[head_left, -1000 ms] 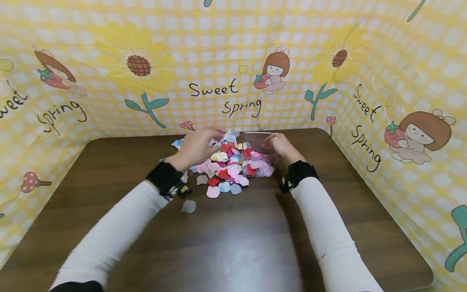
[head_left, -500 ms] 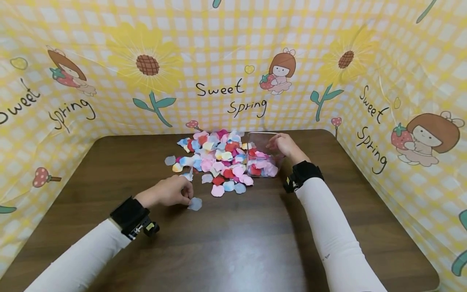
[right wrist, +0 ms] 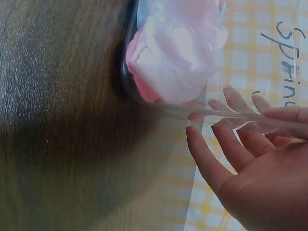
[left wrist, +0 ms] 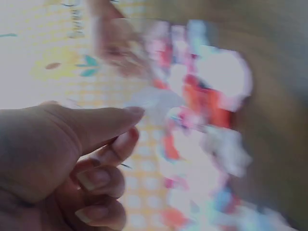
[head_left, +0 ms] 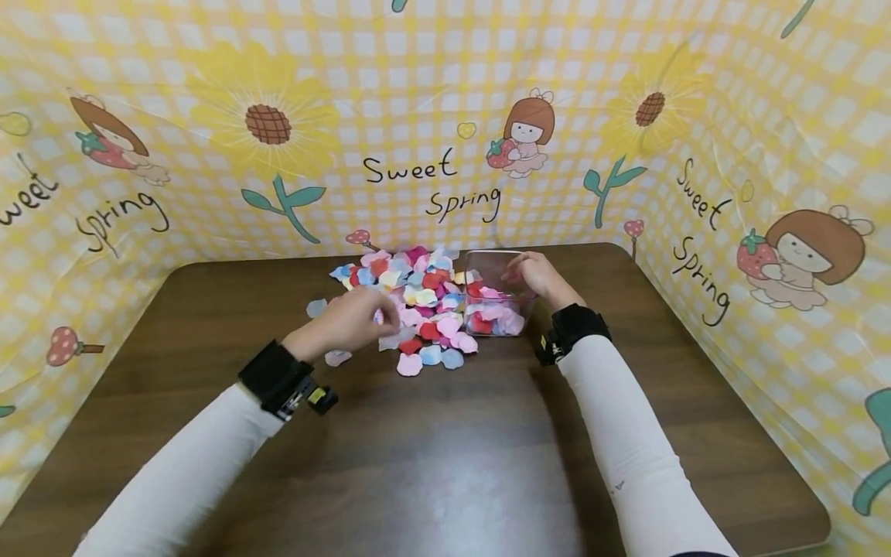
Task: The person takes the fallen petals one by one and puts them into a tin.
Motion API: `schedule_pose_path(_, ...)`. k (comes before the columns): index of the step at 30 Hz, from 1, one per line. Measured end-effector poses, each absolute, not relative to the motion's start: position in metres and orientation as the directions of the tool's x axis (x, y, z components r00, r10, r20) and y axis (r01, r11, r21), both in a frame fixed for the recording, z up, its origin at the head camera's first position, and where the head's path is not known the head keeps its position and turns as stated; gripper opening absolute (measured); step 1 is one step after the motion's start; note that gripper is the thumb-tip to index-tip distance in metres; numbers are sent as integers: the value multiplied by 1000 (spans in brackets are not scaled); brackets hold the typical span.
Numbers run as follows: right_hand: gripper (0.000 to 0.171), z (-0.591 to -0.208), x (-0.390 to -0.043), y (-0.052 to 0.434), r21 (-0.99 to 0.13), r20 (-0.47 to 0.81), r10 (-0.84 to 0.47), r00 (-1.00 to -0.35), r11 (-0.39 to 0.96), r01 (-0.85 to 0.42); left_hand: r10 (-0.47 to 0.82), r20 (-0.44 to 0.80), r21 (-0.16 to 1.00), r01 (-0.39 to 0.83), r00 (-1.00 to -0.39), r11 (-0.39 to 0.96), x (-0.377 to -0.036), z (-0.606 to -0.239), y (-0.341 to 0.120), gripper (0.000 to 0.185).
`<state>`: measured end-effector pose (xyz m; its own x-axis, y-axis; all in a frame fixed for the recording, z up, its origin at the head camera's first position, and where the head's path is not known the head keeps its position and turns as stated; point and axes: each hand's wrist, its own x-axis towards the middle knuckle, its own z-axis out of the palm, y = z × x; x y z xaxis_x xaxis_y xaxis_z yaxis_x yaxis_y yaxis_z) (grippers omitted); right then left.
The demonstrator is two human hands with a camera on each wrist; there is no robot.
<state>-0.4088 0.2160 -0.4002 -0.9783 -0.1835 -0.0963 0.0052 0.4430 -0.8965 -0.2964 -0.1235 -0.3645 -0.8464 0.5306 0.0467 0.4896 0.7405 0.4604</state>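
Note:
My left hand [head_left: 353, 319] pinches a pale whitish petal [left wrist: 161, 103] between thumb and index finger, the other fingers curled beneath. In the head view it hovers at the near left side of a loose pile of artificial flower petals [head_left: 425, 296] in pink, red, blue and cream. My right hand [head_left: 534, 275] holds the right wall of a clear plastic box [head_left: 493, 264], its thumb [right wrist: 284, 113] at the rim and its fingers along the side. Pink, red and bluish petals [right wrist: 175, 57] lie in the bottom of that box, which stands against the pile's right side.
The brown wooden table [head_left: 445, 449] has rounded corners. A yellow checked cloth [head_left: 418, 100] printed with flowers stands behind it and along its sides. Stray petals lie left of the pile, one pale petal [head_left: 316, 308] among them.
My left hand went from over the pile to a lone pale petal near the front, took it, and moved up and right with it. My right hand stays at the box.

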Motion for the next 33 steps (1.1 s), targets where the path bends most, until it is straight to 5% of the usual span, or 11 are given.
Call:
schedule_pose_path(9,46,-405,-410,215,-913,-126,-172,-977,404,46,449,314,464,548,-836,696,-336,-345,-45,9)
schedule_pose_path(17,45,-405,-413,216,-911,-107,-160,-981,411,33,435,322,490,542,-841,683,-355,-362,-11,12)
schedule_pose_path(24,45,-400,-412,211,-914,-113,-154,-982,403,42,435,297,435,526,-850,731,-341,-363,-52,16)
schedule_pose_path(33,45,-399,-409,213,-909,-121,-165,-979,415,43,492,36,455,453,-870,767,-298,-398,-124,20)
